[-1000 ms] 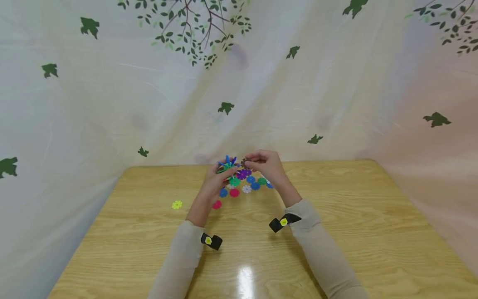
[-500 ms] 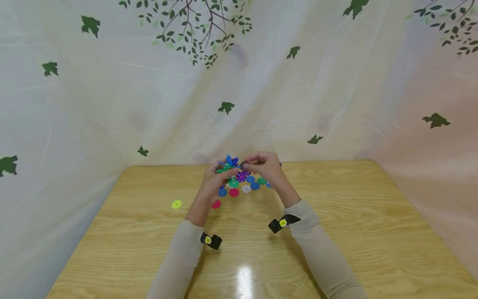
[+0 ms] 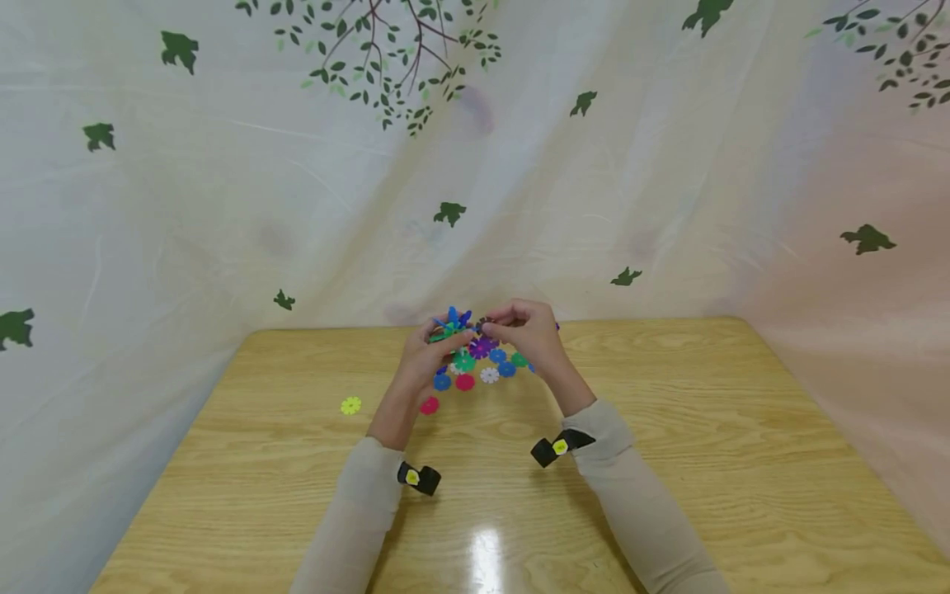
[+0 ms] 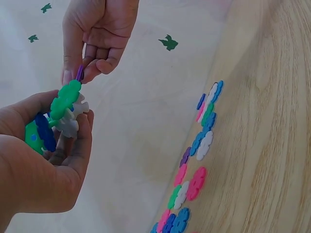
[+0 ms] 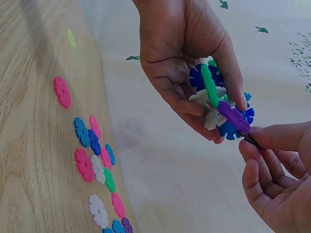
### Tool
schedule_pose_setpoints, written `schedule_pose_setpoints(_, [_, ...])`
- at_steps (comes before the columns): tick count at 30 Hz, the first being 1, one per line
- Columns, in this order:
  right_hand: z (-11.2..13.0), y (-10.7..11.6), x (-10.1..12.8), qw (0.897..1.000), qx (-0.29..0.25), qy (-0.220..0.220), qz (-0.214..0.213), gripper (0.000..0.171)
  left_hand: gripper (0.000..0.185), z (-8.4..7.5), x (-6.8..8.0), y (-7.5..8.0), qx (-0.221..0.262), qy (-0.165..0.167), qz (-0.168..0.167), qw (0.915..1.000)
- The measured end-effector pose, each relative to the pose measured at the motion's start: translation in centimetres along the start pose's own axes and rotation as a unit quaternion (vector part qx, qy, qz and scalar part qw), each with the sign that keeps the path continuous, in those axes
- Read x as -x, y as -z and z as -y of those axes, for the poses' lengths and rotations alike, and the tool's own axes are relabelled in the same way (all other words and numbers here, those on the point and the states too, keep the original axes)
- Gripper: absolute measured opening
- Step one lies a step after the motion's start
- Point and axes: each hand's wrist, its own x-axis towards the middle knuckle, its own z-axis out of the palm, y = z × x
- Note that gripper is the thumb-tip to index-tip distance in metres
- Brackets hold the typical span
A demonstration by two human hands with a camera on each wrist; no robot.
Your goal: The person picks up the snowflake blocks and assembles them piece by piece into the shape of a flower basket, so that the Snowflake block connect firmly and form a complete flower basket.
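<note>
Above the far part of the table, my left hand (image 3: 419, 363) holds a cluster of interlocked plastic snowflake discs. Green (image 4: 65, 99), white (image 4: 67, 125), blue and purple discs show in this cluster. Its purple disc (image 5: 234, 117) sticks out toward my right hand (image 3: 529, 332). Between thumb and fingertips, the right hand pinches a dark snowflake disc (image 5: 250, 140), mostly covered by the fingers. The dark disc meets the purple one's edge in the right wrist view; whether their slots are engaged I cannot tell.
Loose discs lie on the wooden table (image 3: 653, 462) beneath the hands, among them a red one (image 3: 464, 382), a white one (image 3: 489, 375) and several blue ones. One yellow disc (image 3: 351, 405) lies apart at the left. A printed cloth (image 3: 356, 206) hangs behind the table's far edge.
Half a second ago the cluster and dark disc had tilted slightly; now they are turned back nearly as before. Both hands stay in almost the same place and keep their grips.
</note>
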Motion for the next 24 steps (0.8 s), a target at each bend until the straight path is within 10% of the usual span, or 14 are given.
schedule_pose_setpoints(24, [0.25, 0.49, 0.01, 1.000, 0.010, 0.028, 0.010, 0.015, 0.039, 0.04, 0.25, -0.06, 0.046, -0.017, 0.033, 0.9982])
